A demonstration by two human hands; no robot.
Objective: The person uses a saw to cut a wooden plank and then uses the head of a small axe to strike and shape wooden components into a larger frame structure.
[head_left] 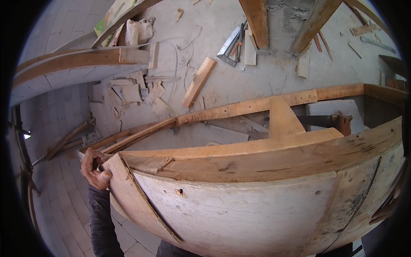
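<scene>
A long wooden frame (239, 150) with boards nailed along one side stretches across the lower part of the view, tilted up in front of my body. Its pale, worn board face (239, 201) is turned toward me. At the left corner, my left hand (96, 170) is closed, fingers curled over the frame's end and thumb on the near side. My right hand (387, 207) rests against the frame's right end; only dim fingers show at the picture's edge, the rest hidden. A crosspiece (283, 118) joins the two long rails.
Through the frame's opening shows what looks like a handsaw with a brown handle (344, 123), beside a pale block (329, 109). Beyond lie a loose timber block (200, 81), a metal square with pliers (231, 45), and board scraps (128, 92). Timber posts (257, 25) stand by a rough column.
</scene>
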